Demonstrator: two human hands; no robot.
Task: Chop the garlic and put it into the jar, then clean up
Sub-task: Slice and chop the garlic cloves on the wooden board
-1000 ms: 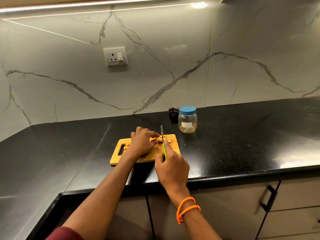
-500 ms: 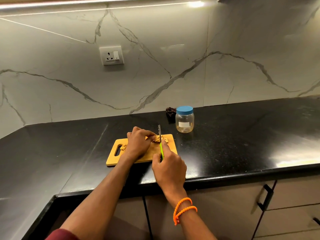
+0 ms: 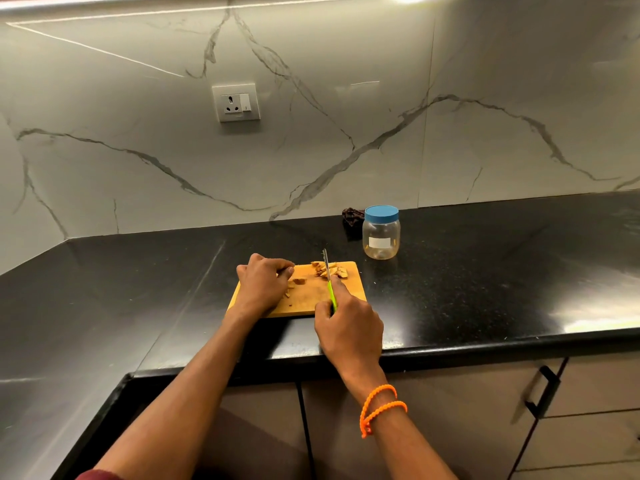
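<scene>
Left of centre in the frame, the left hand (image 3: 262, 287) rests on the wooden cutting board (image 3: 308, 299) with its fingers curled under, knuckles forward; whether it pins a clove beneath them I cannot tell. Just right of those fingers lie a few small brown garlic bits (image 3: 298, 281), and further right, near the board's upper edge, sits the main heap of garlic pieces (image 3: 327, 270). These look light, small and loose, likely a little sticky once cut, so they would scatter if pushed hard; gathering them with the blade's flat side or a cupped hand seems the safer way to lift them.

At the middle of the frame the knife (image 3: 328, 275) stands edge-down through that heap, its thin blade pointing away from the person. The right hand (image 3: 348, 329) grips its green handle, forefinger stretched along the top. An orange beaded bracelet (image 3: 379, 408) circles that wrist.

Right of the board, apart from it, the clear plastic jar (image 3: 381, 237) stands upright on the black countertop (image 3: 485, 271), blue lid still on. It looks light and smooth, best steadied round its body while the lid is twisted.
</scene>
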